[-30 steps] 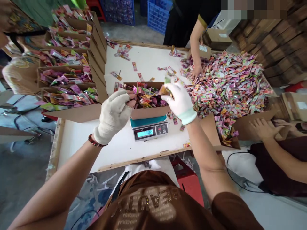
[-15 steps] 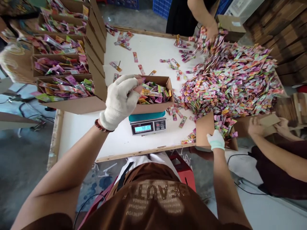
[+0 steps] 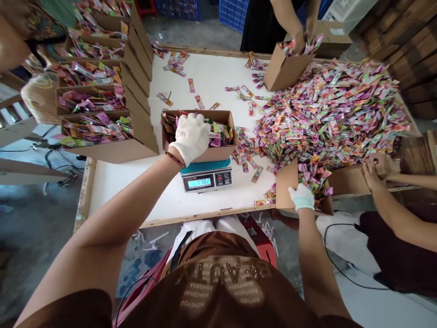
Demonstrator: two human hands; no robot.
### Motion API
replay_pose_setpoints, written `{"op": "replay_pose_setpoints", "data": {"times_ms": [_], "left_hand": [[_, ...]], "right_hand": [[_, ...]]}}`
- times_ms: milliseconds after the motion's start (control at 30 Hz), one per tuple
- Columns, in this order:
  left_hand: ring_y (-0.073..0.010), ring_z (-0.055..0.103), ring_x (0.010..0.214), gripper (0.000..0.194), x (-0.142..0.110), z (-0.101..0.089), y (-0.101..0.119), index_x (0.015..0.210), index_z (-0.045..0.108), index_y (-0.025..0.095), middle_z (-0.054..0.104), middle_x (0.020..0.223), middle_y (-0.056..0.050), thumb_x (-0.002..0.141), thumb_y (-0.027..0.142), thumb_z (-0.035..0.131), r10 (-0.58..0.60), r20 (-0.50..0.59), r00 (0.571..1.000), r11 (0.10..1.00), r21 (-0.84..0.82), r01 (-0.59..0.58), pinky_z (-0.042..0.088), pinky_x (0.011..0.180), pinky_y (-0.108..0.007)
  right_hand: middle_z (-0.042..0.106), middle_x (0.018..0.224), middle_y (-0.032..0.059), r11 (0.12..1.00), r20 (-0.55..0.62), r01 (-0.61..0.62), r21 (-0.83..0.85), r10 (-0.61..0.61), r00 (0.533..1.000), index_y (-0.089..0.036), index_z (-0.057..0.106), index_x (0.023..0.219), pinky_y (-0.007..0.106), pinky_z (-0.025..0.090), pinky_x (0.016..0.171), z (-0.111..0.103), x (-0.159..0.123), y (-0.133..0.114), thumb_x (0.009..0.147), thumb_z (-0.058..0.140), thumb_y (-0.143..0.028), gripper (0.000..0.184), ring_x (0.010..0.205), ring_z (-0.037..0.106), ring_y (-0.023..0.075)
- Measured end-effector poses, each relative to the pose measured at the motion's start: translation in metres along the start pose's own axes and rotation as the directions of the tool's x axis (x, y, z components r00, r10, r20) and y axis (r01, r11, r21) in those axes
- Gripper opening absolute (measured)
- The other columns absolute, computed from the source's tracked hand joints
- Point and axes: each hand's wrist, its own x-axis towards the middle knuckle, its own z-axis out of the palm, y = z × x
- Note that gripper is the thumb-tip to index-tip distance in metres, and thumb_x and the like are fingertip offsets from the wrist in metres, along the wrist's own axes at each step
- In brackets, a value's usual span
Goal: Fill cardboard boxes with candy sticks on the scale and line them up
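My left hand, in a white glove, lies palm-down on the colourful sachets inside a small cardboard box. The box stands on a digital scale with a lit display. My right hand, also gloved, grips the edge of a tilted cardboard box at the table's front right; sachets spill into that box from a big pile of sachets.
Several filled cardboard boxes are stacked at the left on the white table. One person's hands hold a box at the far side. Another person's hands hold cardboard at the right. Loose sachets lie scattered.
My left hand moved from the box's left rim onto the sachets inside. My right hand left the box for the tilted box at the front right a moment earlier and stays there.
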Motion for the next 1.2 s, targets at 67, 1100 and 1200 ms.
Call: {"op": "replay_pose_setpoints", "data": {"times_ms": [67, 1100, 1200], "left_hand": [[-0.0396, 0.058, 0.117, 0.015, 0.001, 0.012, -0.007, 0.081, 0.068, 0.01, 0.066, 0.095, -0.017, 0.082, 0.024, 0.064, 0.017, -0.047, 0.999, 1.0, -0.004, -0.017, 0.04, 0.106, -0.062], [-0.0335, 0.071, 0.095, 0.041, -0.207, -0.006, -0.12, 0.102, 0.081, 0.021, 0.076, 0.107, -0.017, 0.087, 0.018, 0.043, -0.034, 0.406, 0.913, 0.995, 0.095, -0.005, 0.057, 0.081, -0.047], [-0.0331, 0.069, 0.109, 0.046, -0.251, -0.01, -0.169, 0.117, 0.079, 0.019, 0.075, 0.121, -0.016, 0.093, 0.026, 0.04, -0.21, 0.443, 0.871, 0.971, 0.2, 0.132, 0.057, 0.091, -0.046]], "right_hand": [[0.071, 0.116, 0.027, 1.0, -0.001, 0.002, 0.004, -0.002, 1.0, -0.013, 0.069, 0.12, 0.041, 0.05, 0.084, 0.003, 0.002, 0.002, 0.099, 0.051, -0.044, 0.042, 0.109, 0.07, 0.0362], [0.073, 0.099, 0.0088, 0.541, -0.385, 0.822, -0.179, -0.807, 0.447, -0.02, 0.07, 0.088, 0.034, 0.037, 0.069, -0.161, -0.097, -0.161, 0.102, 0.053, -0.032, 0.025, 0.084, 0.067, 0.0221], [0.074, 0.105, 0.007, 0.401, -0.231, 0.898, -0.178, -0.905, 0.358, -0.02, 0.073, 0.099, 0.034, 0.038, 0.07, -0.157, -0.098, -0.24, 0.1, 0.058, -0.029, 0.017, 0.088, 0.069, 0.0219]]}}
